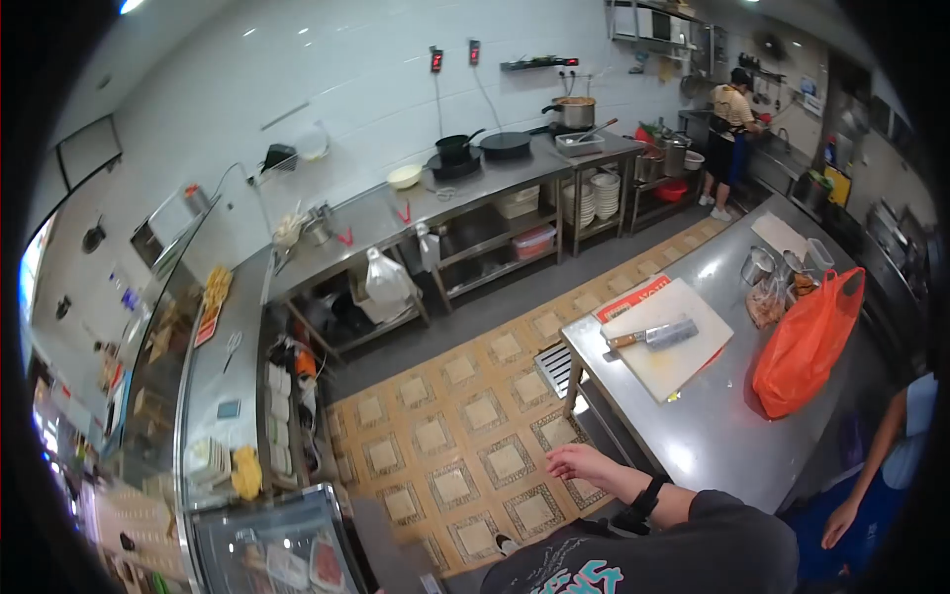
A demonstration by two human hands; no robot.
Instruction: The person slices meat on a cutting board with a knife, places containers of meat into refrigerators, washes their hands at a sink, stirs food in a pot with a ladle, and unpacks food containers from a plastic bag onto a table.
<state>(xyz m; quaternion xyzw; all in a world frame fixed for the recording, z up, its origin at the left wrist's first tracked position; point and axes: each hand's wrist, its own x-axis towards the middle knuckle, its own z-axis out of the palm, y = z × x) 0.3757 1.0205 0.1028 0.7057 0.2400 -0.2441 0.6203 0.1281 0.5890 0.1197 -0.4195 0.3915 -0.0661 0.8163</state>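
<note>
My right hand [581, 462] reaches out over the tiled floor, beside the near corner of the steel table [683, 450]. It holds nothing, and its fingers are loosely bent and a little apart. A black band [648, 495] circles that wrist, below a dark short sleeve. Nearest to it on the table is a white cutting board [683, 361], with a wooden-handled cleaver [671, 334] lying flat across it. To the right of the board stands a tied-looking orange plastic bag [807, 342]. My left hand is out of view.
Close on the right, a co-worker's bare arm [876, 475] hangs down beside the table. Another person [730, 129] stands at the far sink. A steel counter [366, 223] with pans runs along the wall. A glass-topped case [272, 525] stands at lower left.
</note>
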